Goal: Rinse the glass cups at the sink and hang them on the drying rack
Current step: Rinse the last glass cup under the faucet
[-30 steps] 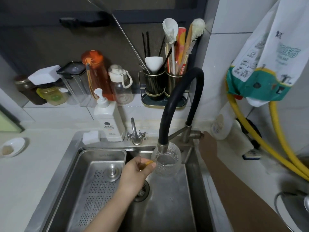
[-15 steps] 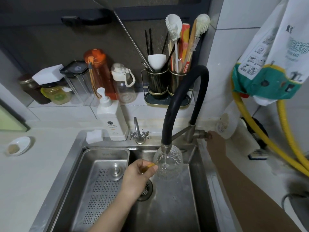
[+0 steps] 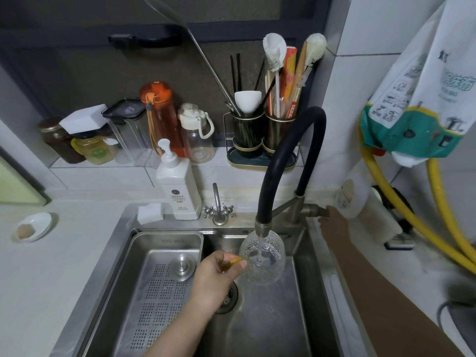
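Observation:
A clear textured glass cup point(image 3: 262, 257) with an amber handle hangs over the steel sink point(image 3: 270, 323), right under the spout of the black hose faucet point(image 3: 273, 163). A thin stream of water runs into it. My left hand point(image 3: 215, 278) pinches the cup's amber handle. My right hand point(image 3: 332, 221) reaches to the faucet lever point(image 3: 315, 210) at the sink's back right corner and touches it; its fingers are mostly hidden behind the lever. No drying rack is in view.
A perforated steel drain tray point(image 3: 159, 282) fills the sink's left half. A white soap pump bottle point(image 3: 177, 186) and a small tap point(image 3: 218, 207) stand behind the sink. Bottles, jars and a utensil holder point(image 3: 260, 135) line the ledge. Yellow hoses point(image 3: 412, 215) run on the right.
Water has started flowing from the faucet into the cup. My right hand has come into view at the faucet lever. My left hand holds the cup in the same place.

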